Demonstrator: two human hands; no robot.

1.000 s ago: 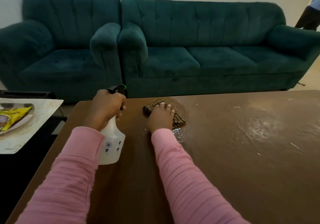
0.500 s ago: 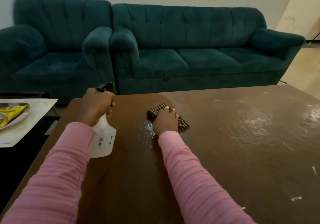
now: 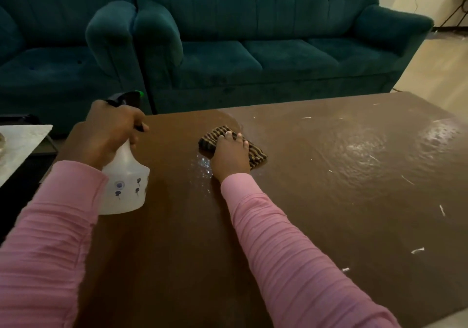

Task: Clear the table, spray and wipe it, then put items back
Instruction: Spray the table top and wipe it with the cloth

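Two-handed cleaning at wet brown table: gripping white spray bottle by neck with left hand, pressing striped cloth with outstretched fingers of right hand.

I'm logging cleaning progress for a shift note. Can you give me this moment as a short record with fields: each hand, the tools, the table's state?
left hand: grips the neck of the spray bottle, a finger by the trigger
spray bottle: white, upright, near the table's left edge
right hand: presses down on the cloth
cloth: striped, bunched, toward the table's far edge
table: brown; wet sheen on its right part, droplets beside the cloth, white scraps scattered right
stage: wiping under way; no items back on the table in view
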